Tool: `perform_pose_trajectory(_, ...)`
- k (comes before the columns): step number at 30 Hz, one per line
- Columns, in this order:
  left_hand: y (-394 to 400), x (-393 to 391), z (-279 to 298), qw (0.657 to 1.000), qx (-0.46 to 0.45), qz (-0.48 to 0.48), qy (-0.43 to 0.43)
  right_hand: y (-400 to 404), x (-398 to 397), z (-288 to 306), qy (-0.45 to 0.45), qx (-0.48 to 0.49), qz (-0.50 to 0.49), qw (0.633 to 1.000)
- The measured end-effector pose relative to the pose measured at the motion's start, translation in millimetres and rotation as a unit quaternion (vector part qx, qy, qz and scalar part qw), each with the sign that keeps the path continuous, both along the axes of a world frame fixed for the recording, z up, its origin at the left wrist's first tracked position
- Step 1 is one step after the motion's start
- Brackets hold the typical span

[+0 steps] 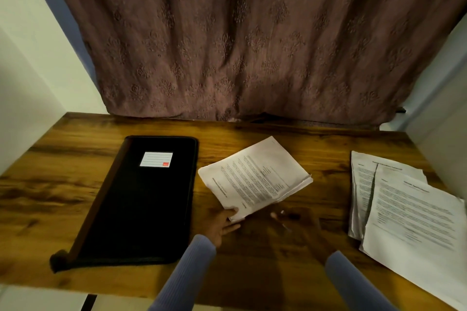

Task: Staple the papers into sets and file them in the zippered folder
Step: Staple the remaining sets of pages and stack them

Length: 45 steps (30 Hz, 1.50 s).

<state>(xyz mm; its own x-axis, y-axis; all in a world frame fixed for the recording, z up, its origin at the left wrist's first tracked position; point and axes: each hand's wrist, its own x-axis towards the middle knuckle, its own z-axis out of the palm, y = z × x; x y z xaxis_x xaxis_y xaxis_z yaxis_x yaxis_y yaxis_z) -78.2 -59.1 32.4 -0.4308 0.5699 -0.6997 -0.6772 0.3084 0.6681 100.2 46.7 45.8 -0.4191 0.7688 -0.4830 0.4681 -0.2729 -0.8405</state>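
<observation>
A set of printed papers lies tilted at the middle of the wooden table. My left hand pinches its near left corner, thumb on top. My right hand is just right of that corner, low over the table and smeared by motion; a small dark and shiny thing shows at its fingers, but I cannot tell what it is. The black zippered folder lies flat on the left, its cover down, with a white label on top.
Several loose printed sheets lie fanned out at the table's right edge, some hanging over the near corner. A brown patterned curtain hangs behind the table. White walls stand close on both sides.
</observation>
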Motion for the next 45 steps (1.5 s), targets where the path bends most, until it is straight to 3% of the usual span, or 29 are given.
perform_pose_trajectory(4, 2.7, 9.4, -6.9, 0.996, 0.019, 0.088, 0.023, 19.7, 25.5, -10.2, -0.146, 0.213, -0.029, 0.965)
perform_pose_trajectory(10, 30.6, 22.9, -9.9, 0.976, 0.046, 0.208, 0.053, 25.2, 28.6, -11.4, -0.235, 0.252, -0.015, 0.939)
perform_pose_trajectory(14, 46.3, 7.0, 28.4, 0.943, 0.091, 0.246, 0.203, 32.8, 24.6, -11.0, -0.263, 0.283, 0.008, 0.922)
perform_pose_trajectory(18, 51.6, -25.4, 89.3, 0.903, 0.198, 0.158, 0.346, 46.0, 1.9, 23.7, -0.150, 0.313, -0.006, 0.938)
perform_pose_trajectory(21, 55.2, -43.7, 130.5, 0.875, 0.273, 0.094, 0.389, 66.4, -24.6, 62.0, -0.004, 0.389, 0.015, 0.921)
perform_pose_trajectory(27, 52.4, -60.6, 174.5, 0.825, 0.339, -0.006, 0.451, 99.8, -60.7, 105.9, 0.237, 0.254, -0.031, 0.937)
perform_pose_trajectory(30, 47.5, -65.0, 171.4, 0.831, 0.348, -0.020, 0.434, 105.9, -61.0, 115.0, 0.263, 0.217, -0.019, 0.940)
perform_pose_trajectory(34, 42.9, -63.0, 149.7, 0.866, 0.355, -0.002, 0.353, 103.1, -58.1, 98.2, 0.292, 0.152, -0.009, 0.944)
perform_pose_trajectory(39, 45.4, -59.4, 103.1, 0.922, 0.256, -0.018, 0.292, 96.6, -56.8, 79.6, 0.308, 0.095, -0.011, 0.947)
perform_pose_trajectory(42, 51.3, -55.6, 92.0, 0.931, 0.216, -0.034, 0.292, 91.2, -60.8, 83.9, 0.312, 0.099, -0.011, 0.945)
perform_pose_trajectory(45, 57.9, -53.3, 100.0, 0.921, 0.258, -0.018, 0.290, 91.7, -59.8, 95.1, 0.340, 0.117, -0.019, 0.933)
